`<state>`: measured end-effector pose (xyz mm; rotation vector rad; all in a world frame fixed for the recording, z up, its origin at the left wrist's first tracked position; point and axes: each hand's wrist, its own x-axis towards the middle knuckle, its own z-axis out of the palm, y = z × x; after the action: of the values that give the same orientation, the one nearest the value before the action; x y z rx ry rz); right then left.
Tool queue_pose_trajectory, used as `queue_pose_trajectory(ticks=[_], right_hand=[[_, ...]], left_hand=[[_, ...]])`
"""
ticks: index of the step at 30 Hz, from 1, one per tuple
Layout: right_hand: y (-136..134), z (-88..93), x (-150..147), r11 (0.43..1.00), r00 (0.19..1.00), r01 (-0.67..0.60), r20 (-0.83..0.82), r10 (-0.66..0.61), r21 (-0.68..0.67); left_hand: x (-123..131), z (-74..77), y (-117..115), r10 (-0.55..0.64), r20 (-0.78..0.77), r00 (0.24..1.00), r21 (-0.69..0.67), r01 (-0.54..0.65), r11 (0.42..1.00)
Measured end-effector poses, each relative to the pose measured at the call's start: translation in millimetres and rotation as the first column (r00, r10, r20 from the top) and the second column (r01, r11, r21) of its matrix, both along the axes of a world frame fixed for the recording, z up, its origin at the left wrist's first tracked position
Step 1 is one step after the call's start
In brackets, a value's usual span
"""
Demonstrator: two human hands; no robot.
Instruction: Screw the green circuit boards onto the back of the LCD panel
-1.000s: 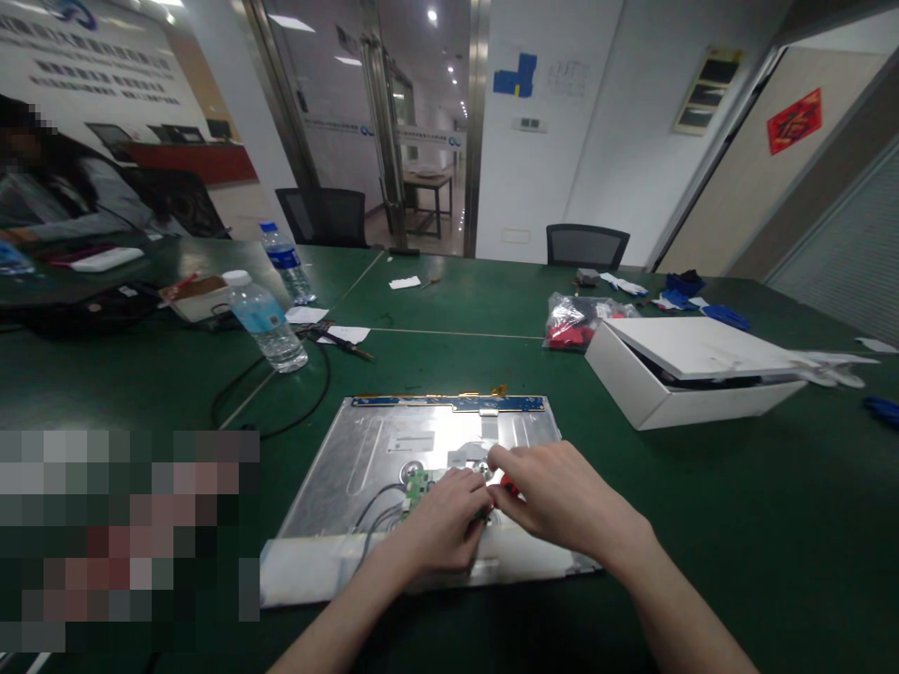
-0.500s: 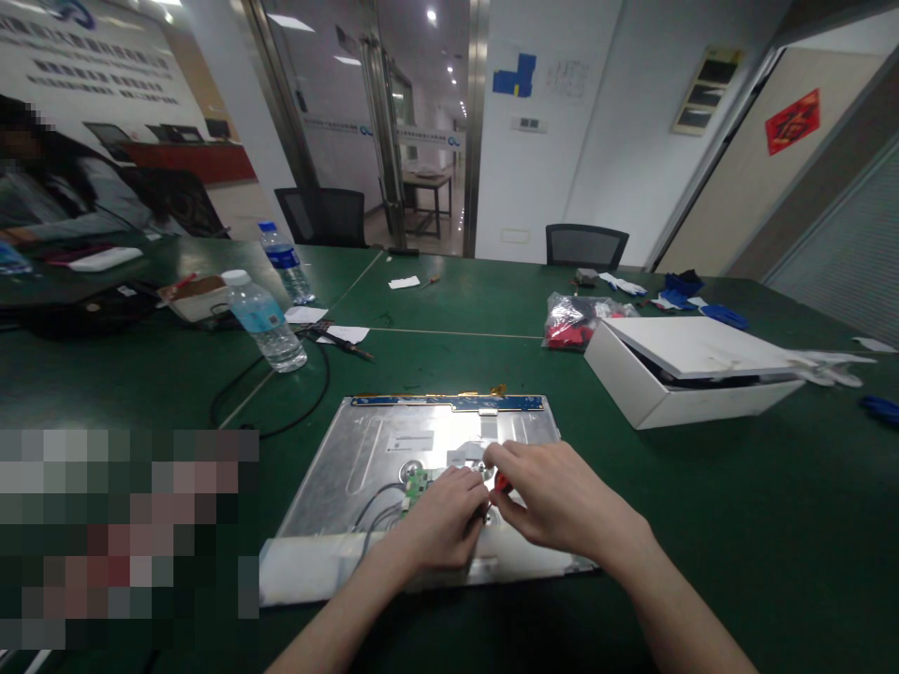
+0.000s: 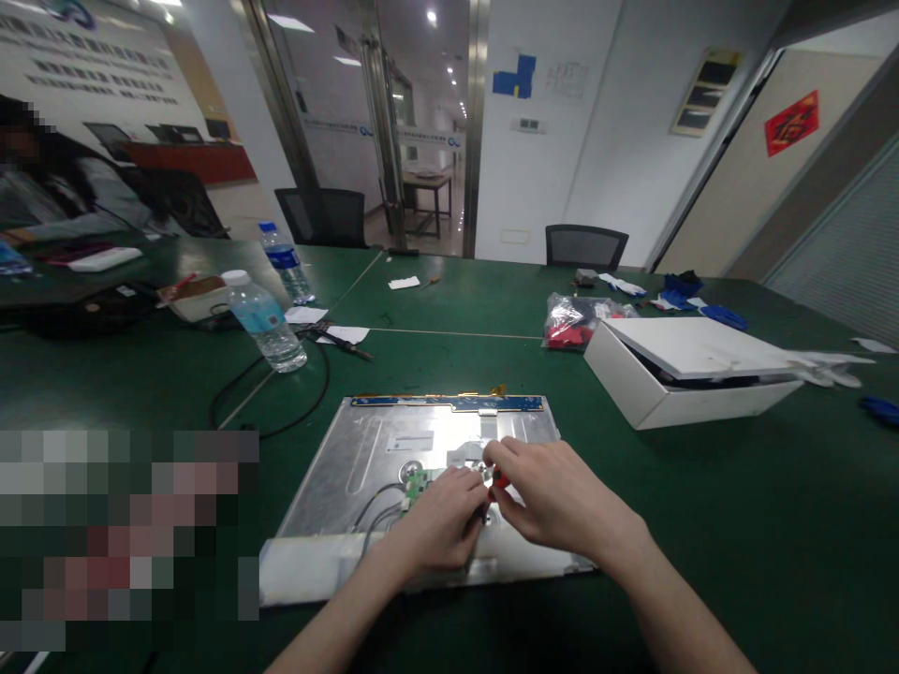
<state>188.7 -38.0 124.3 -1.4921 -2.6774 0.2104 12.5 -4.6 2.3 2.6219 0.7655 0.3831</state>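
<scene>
bottle: water bottle point(image 3: 267, 323) upright at left on the worktop point(image 3: 702, 524), black cable point(image 3: 281, 412) looping beside it
panel: metal screen panel point(image 3: 393, 449) flat, back side up, right in front of the person; long axis left-right, blue strip point(image 3: 449, 402) on the far edge
left hand: left hand point(image 3: 439, 520) curled, fingertips down on the panel by the small green board point(image 3: 418, 485); cannot tell if it grips anything
tool: red tool point(image 3: 500, 479) between both hands, mostly hidden, axis unclear
right hand: right hand point(image 3: 562, 501), thumb and forefinger pinched on the red tool
change: right hand and tool crept slightly left and away from the person; left hand and panel unmoved, so fine work on one spot
box: white box point(image 3: 674, 374) at right, well apart
</scene>
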Motion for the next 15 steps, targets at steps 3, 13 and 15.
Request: queue_pose_trajectory(ticks=[3, 13, 15], right_hand=[[0.8, -1.0, -1.1, 1.0, 1.0, 0.02, 0.003, -0.02, -0.011], [1.7, -3.1, -1.8, 1.0, 1.0, 0.022, 0.004, -0.022, -0.012], [0.7, -2.8, 0.1, 1.0, 1.0, -0.014, -0.018, 0.014, -0.018]], left_hand=[[0.4, 1.0, -0.4, 0.006, -0.004, 1.0, 0.001, -0.006, 1.0], [0.3, 1.6, 0.0, 0.012, -0.017, 1.0, 0.013, -0.012, 1.0], [0.0, -0.3, 0.6, 0.004, -0.013, 1.0, 0.012, -0.004, 1.0]])
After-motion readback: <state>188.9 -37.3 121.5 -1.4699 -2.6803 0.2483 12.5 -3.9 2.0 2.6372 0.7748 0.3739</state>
